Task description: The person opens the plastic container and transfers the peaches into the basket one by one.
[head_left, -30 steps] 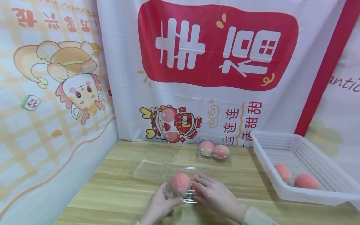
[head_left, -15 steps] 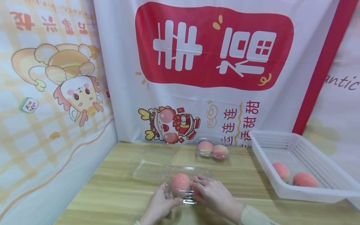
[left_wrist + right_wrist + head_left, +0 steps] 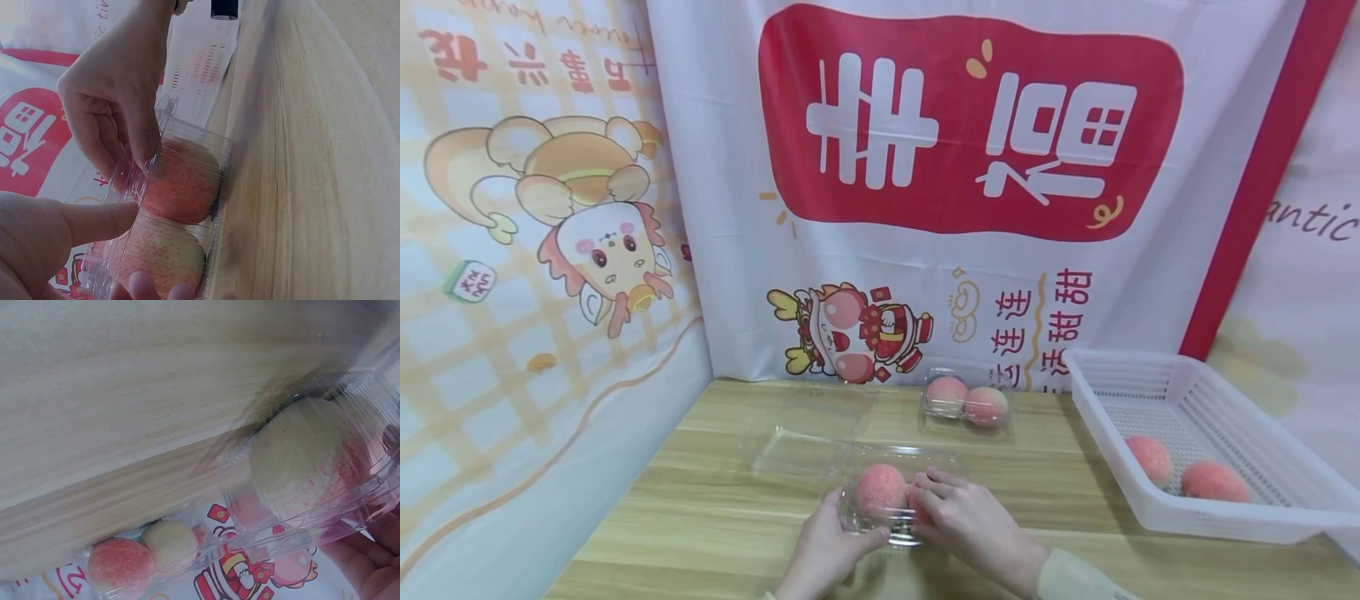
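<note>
Two peaches (image 3: 881,492) sit in the clear box (image 3: 904,539). Our left hand (image 3: 831,537) and right hand (image 3: 967,523) pinch its edges, presumably to steady it.

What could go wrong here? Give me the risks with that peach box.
The left hand and right hand both grip the clear box near its rim, so the plastic might buckle. The two peaches inside sit close together and could get squeezed.
</note>
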A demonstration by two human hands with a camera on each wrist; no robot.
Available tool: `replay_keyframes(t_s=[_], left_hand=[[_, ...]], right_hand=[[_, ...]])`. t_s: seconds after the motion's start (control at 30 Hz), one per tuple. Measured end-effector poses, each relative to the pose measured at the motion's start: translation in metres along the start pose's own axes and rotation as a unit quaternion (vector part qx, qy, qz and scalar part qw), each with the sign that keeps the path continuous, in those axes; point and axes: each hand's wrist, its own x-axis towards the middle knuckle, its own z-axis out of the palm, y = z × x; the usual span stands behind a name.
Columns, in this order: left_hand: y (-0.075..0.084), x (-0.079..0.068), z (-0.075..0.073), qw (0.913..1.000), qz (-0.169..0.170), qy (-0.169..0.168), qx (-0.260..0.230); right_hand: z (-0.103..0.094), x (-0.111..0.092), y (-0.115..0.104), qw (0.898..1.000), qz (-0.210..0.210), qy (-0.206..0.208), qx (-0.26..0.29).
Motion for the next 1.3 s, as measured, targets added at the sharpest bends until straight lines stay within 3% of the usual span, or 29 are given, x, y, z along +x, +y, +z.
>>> replay_keyframes(t_s=[0.2,0.47,0.7,0.83,1.07,1.3], left_hand=[[0.001,0.0,0.0,0.9999,-0.005,0.001,0.009],[0.001,0.001,-0.001,0.9994,-0.008,0.016,0.03],[0.0,-0.001,-0.001,0.9991,-0.007,0.022,0.035],[-0.001,-0.001,-0.001,0.9988,0.003,0.027,0.041],[-0.002,-0.002,0.002,0.9987,0.003,0.03,0.04],[-0.003,-0.004,0.004,0.9989,0.0,0.038,0.027]], right_hand=[[0.001,0.001,-0.001,1.0,0.0,0.0,-0.004],[0.001,-0.001,-0.001,0.992,-0.074,0.006,-0.105],[0.0,0.0,-0.002,0.986,-0.098,0.008,-0.132],[-0.002,-0.001,-0.003,0.98,-0.119,-0.01,-0.161],[-0.01,-0.002,-0.003,0.959,-0.159,-0.07,-0.223],[-0.011,0.0,-0.002,0.953,-0.173,-0.097,-0.231]])
